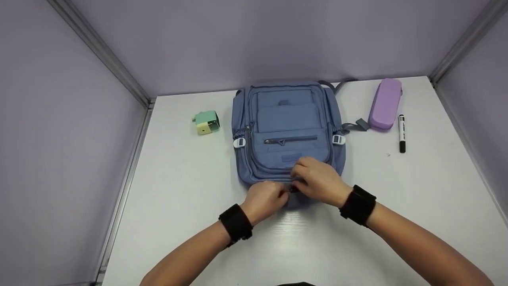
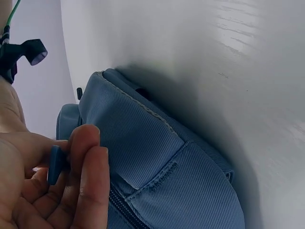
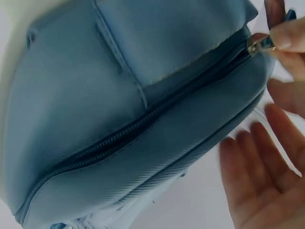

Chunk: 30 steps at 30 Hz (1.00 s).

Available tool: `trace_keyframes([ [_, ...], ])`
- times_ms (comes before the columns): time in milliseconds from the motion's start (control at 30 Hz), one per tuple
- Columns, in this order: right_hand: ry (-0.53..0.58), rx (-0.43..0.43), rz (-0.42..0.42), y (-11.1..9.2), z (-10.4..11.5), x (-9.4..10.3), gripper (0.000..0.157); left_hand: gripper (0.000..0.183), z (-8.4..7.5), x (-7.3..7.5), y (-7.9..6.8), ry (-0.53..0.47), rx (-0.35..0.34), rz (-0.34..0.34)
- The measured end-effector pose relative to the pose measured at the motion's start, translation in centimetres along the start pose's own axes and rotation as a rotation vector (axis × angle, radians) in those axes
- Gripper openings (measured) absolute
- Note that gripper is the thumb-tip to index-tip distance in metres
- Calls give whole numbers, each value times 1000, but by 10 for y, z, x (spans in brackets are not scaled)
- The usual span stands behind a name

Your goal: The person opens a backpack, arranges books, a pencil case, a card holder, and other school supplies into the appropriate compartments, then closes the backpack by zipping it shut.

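Observation:
A blue backpack (image 1: pixel 289 119) lies front side up on the white table, its lower end toward the person. At that end, the left hand (image 1: pixel 266 200) pinches a blue zipper pull (image 2: pixel 55 165) between thumb and fingers. The metal slider (image 3: pixel 253 46) sits at one end of the long zipper (image 3: pixel 114 133) in the right wrist view. Close beside it is the right hand (image 1: pixel 319 180), over the bag's lower edge in the head view. Its fingers (image 3: pixel 252 167) are spread and slightly bent in the right wrist view, holding nothing.
To the bag's left is a green and yellow pencil sharpener (image 1: pixel 207 122). A purple pencil case (image 1: pixel 386 104) and a black-and-white marker (image 1: pixel 402 133) lie to the right. One grey strap (image 1: pixel 357 125) trails toward the case. Pale panels (image 1: pixel 190 43) enclose the table's back and sides.

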State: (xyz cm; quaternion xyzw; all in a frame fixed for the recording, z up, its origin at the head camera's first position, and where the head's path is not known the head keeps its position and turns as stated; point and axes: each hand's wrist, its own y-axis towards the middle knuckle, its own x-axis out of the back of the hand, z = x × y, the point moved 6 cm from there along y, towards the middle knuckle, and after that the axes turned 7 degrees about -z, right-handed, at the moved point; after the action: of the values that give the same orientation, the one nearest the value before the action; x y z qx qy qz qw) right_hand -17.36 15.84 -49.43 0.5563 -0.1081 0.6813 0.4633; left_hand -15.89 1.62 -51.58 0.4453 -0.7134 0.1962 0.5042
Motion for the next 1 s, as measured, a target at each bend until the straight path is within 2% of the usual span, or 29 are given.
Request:
trace_keyframes([
  [100, -3, 4, -11, -6, 7, 4, 8, 23, 1, 2, -2, -12, 9, -10],
  [333, 27, -25, 87, -21, 14, -11, 9, 21, -4, 3, -6, -61, 15, -1],
  [500, -18, 4, 40, -23, 16, -19, 23, 16, -10, 0, -7, -121, -6, 47],
  [567, -31, 3, 14, -22, 16, -19, 25, 16, -10, 2, -7, -113, -28, 35],
  [667, -50, -13, -9, -21, 15, -19, 23, 12, -9, 11, -4, -34, -100, -58],
  [733, -67, -22, -17, -21, 15, -18, 21, 16, -8, 15, -2, 55, -142, -137],
  [800, -81, -34, -22, -21, 16, -18, 19, 24, -5, 16, 1, 149, -165, -176],
  [867, -90, -47, -23, -21, 16, -17, 18, 28, -1, 12, 4, 225, -157, -158],
  [1000, -103, -67, -24, -19, 17, -16, 16, 22, 7, 2, 10, 302, -115, -57],
])
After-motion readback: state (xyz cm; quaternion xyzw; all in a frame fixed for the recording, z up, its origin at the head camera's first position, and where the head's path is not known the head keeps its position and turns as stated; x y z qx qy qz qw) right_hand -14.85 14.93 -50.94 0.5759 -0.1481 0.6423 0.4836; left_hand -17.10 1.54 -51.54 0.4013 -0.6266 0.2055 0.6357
